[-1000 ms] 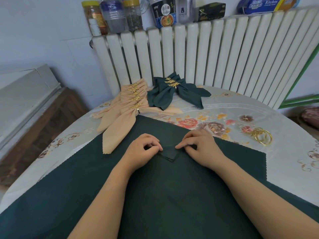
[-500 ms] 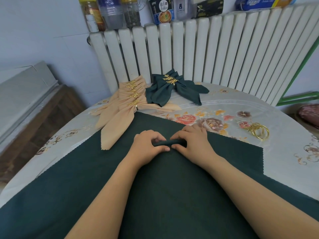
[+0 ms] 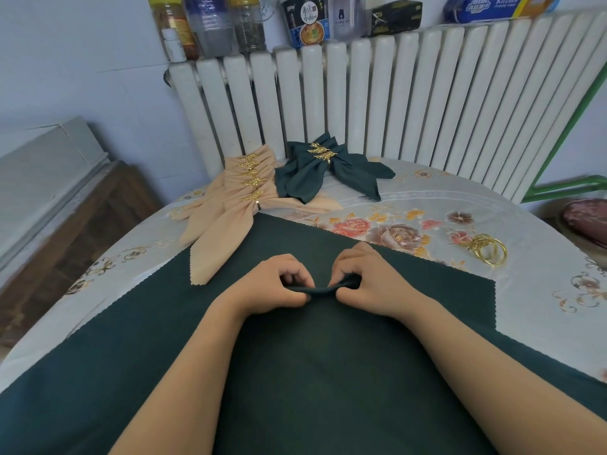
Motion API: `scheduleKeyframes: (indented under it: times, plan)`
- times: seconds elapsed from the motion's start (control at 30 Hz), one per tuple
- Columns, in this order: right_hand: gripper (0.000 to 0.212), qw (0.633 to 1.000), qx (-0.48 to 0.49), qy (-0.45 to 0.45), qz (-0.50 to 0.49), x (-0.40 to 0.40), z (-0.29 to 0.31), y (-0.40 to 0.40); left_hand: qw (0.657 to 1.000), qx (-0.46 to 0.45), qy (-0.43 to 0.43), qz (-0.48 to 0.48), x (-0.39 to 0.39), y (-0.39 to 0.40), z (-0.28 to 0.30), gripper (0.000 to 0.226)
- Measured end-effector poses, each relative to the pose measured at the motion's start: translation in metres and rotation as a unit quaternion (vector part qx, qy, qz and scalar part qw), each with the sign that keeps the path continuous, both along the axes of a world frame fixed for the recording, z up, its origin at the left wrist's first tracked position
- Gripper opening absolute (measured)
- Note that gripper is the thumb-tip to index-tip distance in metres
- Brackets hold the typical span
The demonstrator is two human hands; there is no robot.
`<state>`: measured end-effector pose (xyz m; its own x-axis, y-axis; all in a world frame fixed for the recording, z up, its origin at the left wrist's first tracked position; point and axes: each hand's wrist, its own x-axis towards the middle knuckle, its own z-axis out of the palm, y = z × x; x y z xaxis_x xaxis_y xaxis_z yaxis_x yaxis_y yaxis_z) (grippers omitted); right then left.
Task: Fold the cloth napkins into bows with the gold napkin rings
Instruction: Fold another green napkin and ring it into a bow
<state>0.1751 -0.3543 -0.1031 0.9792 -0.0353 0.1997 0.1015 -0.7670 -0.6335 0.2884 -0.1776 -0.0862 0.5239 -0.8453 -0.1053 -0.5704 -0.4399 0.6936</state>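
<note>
Green napkin [image 3: 295, 372] lies flat; I see left hand [image 3: 266, 284] and right hand [image 3: 371, 284] both pinching its rolled fold [image 3: 320, 288], fingers curled.

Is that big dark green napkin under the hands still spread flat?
Mostly spread: the green napkin lies flat, but its middle is pinched into a small ridge between left hand and right hand.

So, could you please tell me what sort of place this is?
Probably a home, perhaps a dining corner: a table with a floral tablecloth, a white radiator against the wall, and food jars and packets along its top.
</note>
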Motion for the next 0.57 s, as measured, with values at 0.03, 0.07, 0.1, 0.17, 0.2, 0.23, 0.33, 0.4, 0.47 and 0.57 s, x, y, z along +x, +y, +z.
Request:
scheduleKeyframes:
  times: [0.03,0.07,0.1,0.17,0.2,0.23,0.33,0.4,0.47,0.57]
  plan:
    - [0.008,1.000,0.003,0.007,0.000,0.000,0.000,0.000,1.000,0.010,0.007,-0.011,0.000,0.000,0.002,0.015]
    - [0.011,1.000,0.008,0.012,-0.001,0.000,0.000,-0.001,1.000,0.014,0.020,-0.015,-0.001,0.000,0.004,0.010]
    - [0.019,1.000,0.016,0.014,-0.005,0.000,0.000,-0.002,0.999,0.014,0.036,-0.011,-0.002,0.001,0.006,0.007]
    - [0.029,0.998,0.054,0.023,-0.019,0.000,0.000,-0.001,0.999,0.008,0.046,0.002,-0.001,0.001,0.006,0.017]
    - [0.027,0.996,0.079,0.026,-0.026,0.000,0.001,-0.001,0.999,0.005,0.038,0.004,-0.001,0.001,0.006,0.017]
    - [0.025,0.994,0.099,0.029,-0.033,0.000,0.001,-0.001,1.000,0.004,0.031,0.003,-0.001,0.000,0.006,0.012]
    - [0.020,0.997,0.056,0.024,-0.041,0.001,-0.001,-0.002,1.000,0.025,0.013,-0.011,-0.001,-0.002,0.005,0.010]
    - [0.007,0.999,-0.005,0.038,-0.022,-0.001,0.001,-0.003,0.999,0.051,-0.006,-0.010,-0.002,-0.003,0.006,0.014]
    - [0.015,0.996,-0.046,0.071,-0.003,-0.004,0.004,-0.006,0.996,0.079,-0.035,0.000,-0.004,-0.006,0.007,0.018]
    - [0.037,0.986,-0.110,0.119,-0.036,-0.009,0.015,-0.006,0.988,0.131,-0.057,0.054,-0.014,-0.008,0.009,0.035]
